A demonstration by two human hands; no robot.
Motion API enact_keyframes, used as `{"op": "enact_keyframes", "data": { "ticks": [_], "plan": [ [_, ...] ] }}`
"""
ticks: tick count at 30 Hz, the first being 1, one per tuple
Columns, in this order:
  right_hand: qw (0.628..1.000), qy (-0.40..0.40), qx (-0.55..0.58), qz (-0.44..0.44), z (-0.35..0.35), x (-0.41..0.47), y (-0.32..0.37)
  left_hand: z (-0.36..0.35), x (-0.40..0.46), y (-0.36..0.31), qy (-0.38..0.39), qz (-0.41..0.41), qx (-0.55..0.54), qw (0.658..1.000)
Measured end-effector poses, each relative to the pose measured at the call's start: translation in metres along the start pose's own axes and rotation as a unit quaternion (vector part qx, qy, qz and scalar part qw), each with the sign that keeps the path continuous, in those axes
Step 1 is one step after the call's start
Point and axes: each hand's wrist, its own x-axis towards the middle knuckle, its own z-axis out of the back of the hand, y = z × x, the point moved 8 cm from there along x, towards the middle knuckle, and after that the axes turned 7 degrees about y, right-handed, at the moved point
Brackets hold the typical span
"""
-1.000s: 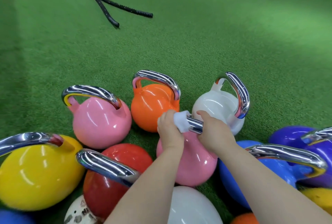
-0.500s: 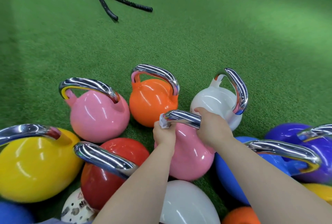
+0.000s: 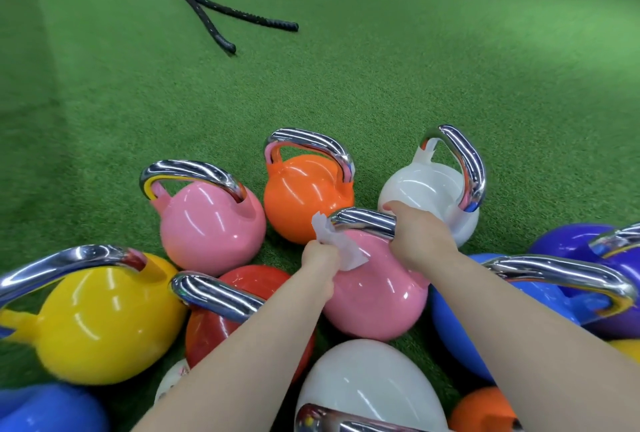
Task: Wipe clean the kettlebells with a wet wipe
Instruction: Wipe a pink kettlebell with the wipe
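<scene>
Pink kettlebell: upright under both hands, amid the cluster on turf.
Chrome handle: long axis left-right.
Right hand: wrapped around handle's right end, steadying.
Left hand: pinching wet wipe at handle's left corner.
Advice: wrap the wipe fully and slide it along the handle.
</scene>
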Motion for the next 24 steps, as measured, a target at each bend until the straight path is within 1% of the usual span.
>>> {"op": "enact_keyframes", "data": {
  "ticks": [1,2,5,10,13,19,22,24],
  "plan": [
    [1.0,0.0,0.001,-0.001,0.0,0.0,0.0,-0.002,0.0,-0.002,-0.008,-0.021,-0.009,1.0],
    [1.0,0.0,0.002,-0.002,0.0,0.0,0.0,0.0,0.0,0.0,-0.021,-0.017,-0.029,0.999],
    [1.0,-0.002,-0.001,-0.001,-0.001,0.001,0.0,0.007,0.002,0.001,-0.082,-0.027,0.016,0.996],
    [1.0,-0.015,-0.005,0.001,-0.002,0.004,-0.002,0.002,0.008,-0.001,-0.123,-0.037,0.061,0.99],
    [1.0,-0.024,-0.007,0.009,-0.002,0.003,-0.002,-0.003,0.015,-0.004,-0.14,-0.041,0.06,0.988],
    [0.999,-0.029,0.0,0.028,-0.001,0.003,0.001,-0.001,0.023,-0.01,-0.186,-0.068,0.099,0.975],
    [0.999,-0.031,0.0,0.035,-0.001,0.002,0.001,-0.001,0.022,-0.01,-0.193,-0.079,0.11,0.972],
    [0.999,-0.035,-0.005,0.039,-0.001,0.002,0.002,0.0,0.021,-0.008,-0.19,-0.089,0.095,0.973]
  ]
}}
